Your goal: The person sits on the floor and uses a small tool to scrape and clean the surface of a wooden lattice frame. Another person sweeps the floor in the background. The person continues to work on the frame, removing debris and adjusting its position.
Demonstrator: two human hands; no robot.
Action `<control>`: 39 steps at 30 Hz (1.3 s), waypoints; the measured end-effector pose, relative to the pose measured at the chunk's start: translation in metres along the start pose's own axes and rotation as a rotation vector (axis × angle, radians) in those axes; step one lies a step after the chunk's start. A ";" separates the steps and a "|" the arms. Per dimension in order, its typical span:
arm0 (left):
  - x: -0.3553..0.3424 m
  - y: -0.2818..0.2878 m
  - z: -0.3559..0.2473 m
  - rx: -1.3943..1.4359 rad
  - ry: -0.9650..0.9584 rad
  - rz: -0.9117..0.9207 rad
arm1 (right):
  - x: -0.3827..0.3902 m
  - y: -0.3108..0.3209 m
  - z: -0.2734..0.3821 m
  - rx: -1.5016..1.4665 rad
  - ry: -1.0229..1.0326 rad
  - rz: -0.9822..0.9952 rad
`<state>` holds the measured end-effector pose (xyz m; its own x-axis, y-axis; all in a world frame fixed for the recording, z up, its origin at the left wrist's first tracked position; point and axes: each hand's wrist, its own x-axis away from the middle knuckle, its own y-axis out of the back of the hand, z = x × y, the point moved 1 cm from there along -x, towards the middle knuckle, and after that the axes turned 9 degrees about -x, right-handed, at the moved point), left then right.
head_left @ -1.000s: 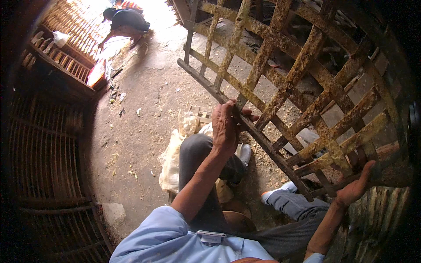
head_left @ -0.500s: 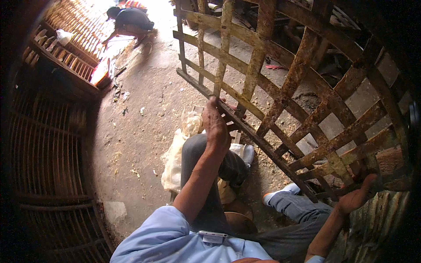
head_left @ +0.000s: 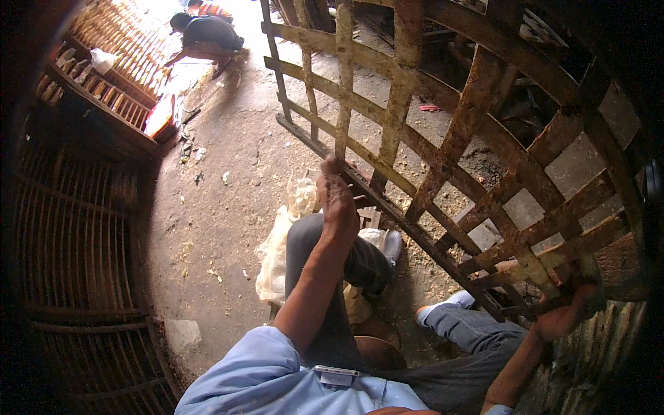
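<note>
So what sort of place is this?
Probably a rustic shed or workshop, though I can't be sure: there's a slatted wall, a rough, littered floor and a big worn lattice being handled.

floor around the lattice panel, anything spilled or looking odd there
Yes: pale crumbs are strewn over the floor beside the lattice panel, like a spill. A small red thing, seen through the panel and too small to identify, stands out in colour.

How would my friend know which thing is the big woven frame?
Look from the blue shirt to the left hand and right hand. Both hold the woven frame, upper right. Its wide, flat strips crisscross, unlike the thin slats at far left.
</note>
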<state>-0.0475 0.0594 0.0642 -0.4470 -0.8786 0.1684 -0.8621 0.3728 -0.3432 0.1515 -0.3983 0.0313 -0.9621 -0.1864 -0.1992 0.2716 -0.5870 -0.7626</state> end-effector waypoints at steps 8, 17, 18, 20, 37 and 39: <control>-0.002 -0.008 -0.006 -0.013 0.057 0.016 | 0.004 -0.015 -0.004 -0.013 -0.046 -0.115; 0.002 -0.009 -0.015 -0.027 0.013 0.033 | 0.002 -0.005 0.002 0.443 0.281 -0.260; 0.000 -0.009 -0.015 -0.055 0.017 0.026 | 0.002 -0.003 0.002 0.455 0.287 -0.270; -0.004 0.000 -0.014 -0.103 0.017 0.032 | -0.005 -0.002 0.001 0.484 0.300 -0.253; -0.010 0.016 -0.029 -0.031 0.076 0.044 | -0.039 0.011 0.022 0.795 0.420 -0.078; -0.010 0.014 -0.027 0.048 0.022 0.039 | -0.045 0.020 0.025 0.870 0.453 -0.008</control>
<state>-0.0610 0.0817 0.0823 -0.4855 -0.8567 0.1741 -0.8317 0.3913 -0.3939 0.2007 -0.4217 0.0403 -0.8335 0.0335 -0.5514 0.0137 -0.9966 -0.0813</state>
